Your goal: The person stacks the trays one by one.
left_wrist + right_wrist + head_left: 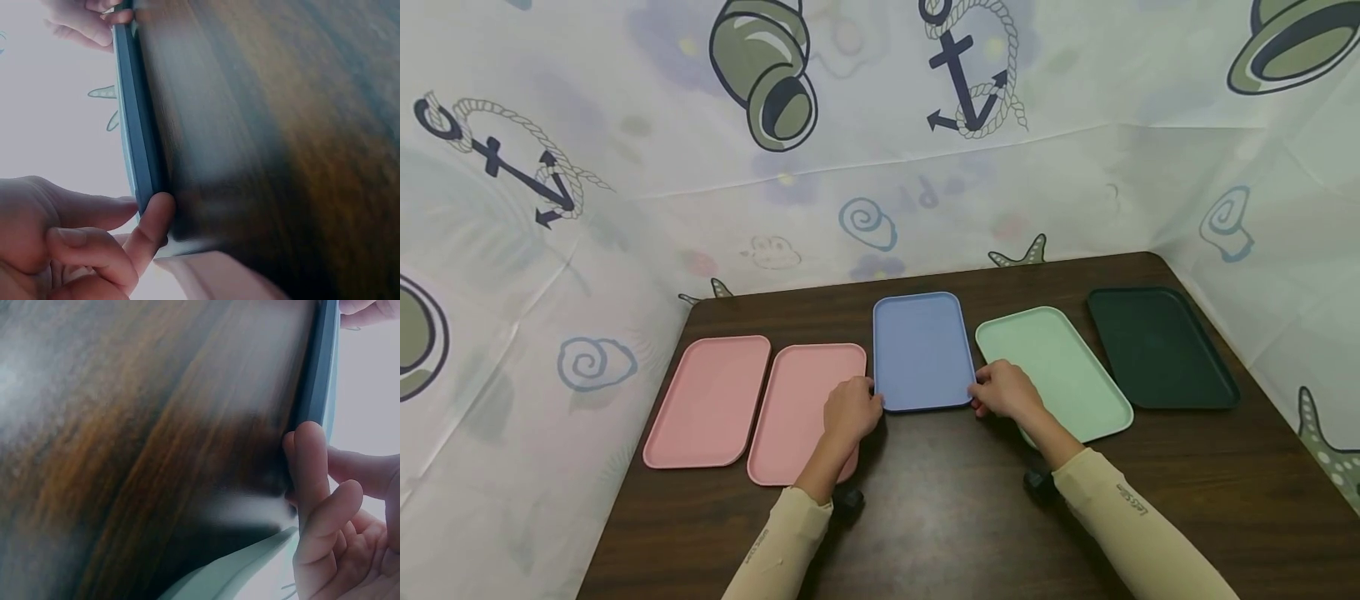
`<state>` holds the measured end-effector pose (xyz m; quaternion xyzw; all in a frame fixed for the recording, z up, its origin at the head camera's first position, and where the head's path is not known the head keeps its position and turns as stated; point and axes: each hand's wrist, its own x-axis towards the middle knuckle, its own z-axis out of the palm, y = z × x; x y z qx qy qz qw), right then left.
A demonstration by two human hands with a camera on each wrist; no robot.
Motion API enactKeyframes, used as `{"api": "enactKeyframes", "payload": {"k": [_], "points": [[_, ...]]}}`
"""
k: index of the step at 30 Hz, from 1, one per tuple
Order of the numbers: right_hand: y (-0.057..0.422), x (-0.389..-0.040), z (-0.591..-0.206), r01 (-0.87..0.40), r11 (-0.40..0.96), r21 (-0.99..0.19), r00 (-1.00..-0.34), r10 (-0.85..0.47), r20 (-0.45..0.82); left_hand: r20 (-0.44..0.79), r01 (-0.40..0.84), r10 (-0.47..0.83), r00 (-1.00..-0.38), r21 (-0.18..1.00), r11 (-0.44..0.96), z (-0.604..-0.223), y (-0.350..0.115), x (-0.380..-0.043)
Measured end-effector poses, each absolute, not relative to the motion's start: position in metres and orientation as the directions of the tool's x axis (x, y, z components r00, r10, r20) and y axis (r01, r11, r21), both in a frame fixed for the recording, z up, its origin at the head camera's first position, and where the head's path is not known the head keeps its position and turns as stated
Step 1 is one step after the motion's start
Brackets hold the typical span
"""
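Observation:
A blue rectangular tray (921,350) lies in the middle of the row, its short side towards me. At its near left corner my left hand (852,410) pinches the rim, thumb on top and a finger beneath, as the left wrist view shows on the tray's edge (134,119). My right hand (1009,390) pinches the near right corner the same way; in the right wrist view its fingertips (310,440) are under the rim. The left forearm crosses over a pink tray (808,383), and the right hand overlaps a light green tray (1052,354).
Another pink tray (709,404) lies at the far left, and a dark green tray (1161,350) at the far right. All stand on a dark wooden table (955,517). Patterned white cloth (880,167) hangs behind and along both sides of it.

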<state>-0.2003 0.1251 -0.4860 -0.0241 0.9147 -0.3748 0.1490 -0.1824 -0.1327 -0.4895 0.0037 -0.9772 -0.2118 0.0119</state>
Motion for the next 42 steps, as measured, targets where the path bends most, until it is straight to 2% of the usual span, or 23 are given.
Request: {"api": "enactKeyframes", "payload": {"k": [19, 27, 35, 42], "points": [[0.124, -0.192, -0.486, 0.032, 0.772, -0.635, -0.949, -0.175, -0.262, 0.014, 0.015, 0.010, -1.000, 0.441, 0.897, -0.495, -0.134, -0.177], [0.136, -0.172, -0.478, 0.013, 0.734, -0.679, -0.961, -0.178, -0.210, 0.024, 0.037, 0.028, -0.999, 0.502, 0.864, -0.491, -0.132, -0.161], [0.176, -0.147, -0.466, -0.024, 0.678, -0.735, -0.972, -0.186, -0.140, 0.083, 0.112, 0.083, -0.993, 0.464, 0.879, -0.484, -0.121, -0.131], [0.235, -0.130, -0.461, 0.058, 0.685, -0.727, -0.991, -0.052, -0.127, 0.112, 0.211, 0.179, -0.977, 0.448, 0.869, -0.481, -0.099, -0.122]]}}
